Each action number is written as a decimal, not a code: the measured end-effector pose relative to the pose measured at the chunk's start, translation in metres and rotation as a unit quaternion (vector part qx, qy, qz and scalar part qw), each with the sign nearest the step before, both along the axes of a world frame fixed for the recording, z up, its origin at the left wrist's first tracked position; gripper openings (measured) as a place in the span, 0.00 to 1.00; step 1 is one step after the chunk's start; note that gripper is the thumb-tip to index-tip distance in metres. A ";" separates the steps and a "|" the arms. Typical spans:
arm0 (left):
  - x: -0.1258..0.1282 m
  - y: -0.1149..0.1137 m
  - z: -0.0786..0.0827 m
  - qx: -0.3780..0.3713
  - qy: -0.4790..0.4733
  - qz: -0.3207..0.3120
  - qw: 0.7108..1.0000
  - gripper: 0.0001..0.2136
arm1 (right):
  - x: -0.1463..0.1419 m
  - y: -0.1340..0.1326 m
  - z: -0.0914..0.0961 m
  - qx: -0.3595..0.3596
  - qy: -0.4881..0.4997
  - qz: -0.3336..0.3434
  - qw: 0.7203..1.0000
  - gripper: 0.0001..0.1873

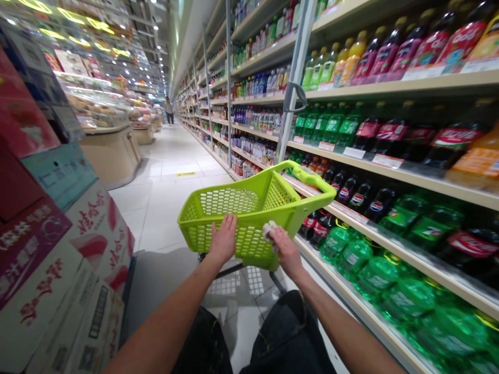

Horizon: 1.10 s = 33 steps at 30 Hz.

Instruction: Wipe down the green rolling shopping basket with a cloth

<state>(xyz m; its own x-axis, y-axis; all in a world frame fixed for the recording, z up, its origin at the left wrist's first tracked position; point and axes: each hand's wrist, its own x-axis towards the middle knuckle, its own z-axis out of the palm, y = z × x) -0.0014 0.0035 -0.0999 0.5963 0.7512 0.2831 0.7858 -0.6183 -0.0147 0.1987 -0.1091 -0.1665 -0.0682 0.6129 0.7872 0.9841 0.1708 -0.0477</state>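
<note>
A long supermarket aisle of pale, glossy floor tiles (167, 208) stretches ahead beneath rows of bright ceiling lights (78, 21). Closest in, the fingers (228, 223) of the left hand (223, 240) sit slightly apart, resting against the near mesh wall of a lime-green plastic shopping basket (234, 221). The fingers (277, 234) of the right hand (286, 253) curl together, clamped on a crumpled white tissue or cloth (268, 230) pressed to the basket's side; which of the two it is cannot be told. The basket rides on a dark wheeled metal frame (220, 269), its raised handle (312, 179) angled toward the shelves, and it stands over the tiles just ahead of the person's dark jeans (288, 332). To the right, long shelves (390, 166) carry rows of soft drinks, with Pepsi bottles (376, 203) at the basket's level and green bottles (390, 275) on the shelf below. To the left rise stacked printed cartons (50, 270), and beyond them stands a curved, pale-fronted store counter (111, 156). Far down the aisle, a lone person (169, 110) stands on the tiles, small against the shelves
</note>
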 end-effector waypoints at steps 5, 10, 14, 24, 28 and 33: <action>0.001 0.000 0.000 0.004 -0.004 0.010 1.000 0.33 | 0.029 0.020 0.065 0.104 0.003 -0.076 0.992 0.25; 0.002 -0.001 0.005 -0.004 0.009 0.010 1.000 0.33 | 0.037 0.024 0.030 0.093 -0.008 -0.082 0.992 0.19; 0.001 -0.001 0.006 0.001 0.014 0.010 1.000 0.34 | 0.031 0.003 -0.014 -0.001 -0.055 0.006 0.998 0.16; 0.002 -0.001 -0.001 0.014 -0.013 0.013 1.000 0.34 | 0.113 -0.002 0.103 0.199 0.081 -0.157 0.964 0.26; 0.003 -0.001 0.002 0.004 -0.011 0.011 1.000 0.34 | 0.073 0.003 0.048 0.133 0.051 -0.089 0.986 0.24; 0.002 -0.001 0.005 0.007 -0.005 0.011 1.000 0.34 | 0.041 -0.014 0.005 0.079 0.014 -0.019 0.997 0.22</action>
<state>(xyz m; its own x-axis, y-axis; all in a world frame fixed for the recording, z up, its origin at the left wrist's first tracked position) 0.0011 0.0021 -0.0949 0.5774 0.7594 0.2998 0.7989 -0.6013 -0.0156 0.2398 -0.1230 -0.1614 -0.0238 0.4831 0.8753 0.9886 0.1416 -0.0513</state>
